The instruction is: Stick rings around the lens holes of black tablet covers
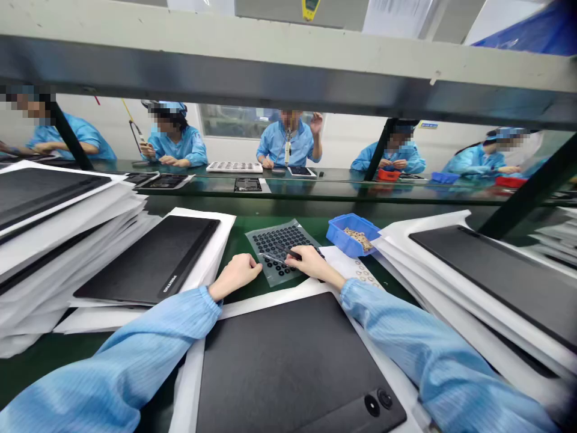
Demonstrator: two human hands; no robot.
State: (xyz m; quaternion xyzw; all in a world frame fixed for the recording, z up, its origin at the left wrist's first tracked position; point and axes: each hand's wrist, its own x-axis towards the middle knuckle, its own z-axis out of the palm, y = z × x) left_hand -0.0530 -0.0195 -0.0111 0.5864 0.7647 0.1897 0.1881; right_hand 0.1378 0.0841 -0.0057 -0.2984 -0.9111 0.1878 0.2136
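My right hand [311,264] grips dark tweezers [294,255], their thin tips pointing left over a clear sheet of black ring-shaped stickers [282,236]. Beside the sheet's lower left edge is my left hand [237,273], its fingers curled closed; whatever they may hold is hidden. Below both hands a black tablet-like panel [288,361] lies on white sheeting, with two round camera openings at its lower right corner. Just right of my right hand a white paper [345,264] carries small tan rings.
A blue bin [349,234] holds small tan rings. Stacks of black panels with white sheets stand left [148,255] and right [500,270]. A shelf beam [288,66] crosses overhead. Several co-workers in blue sit behind the far bench [324,186].
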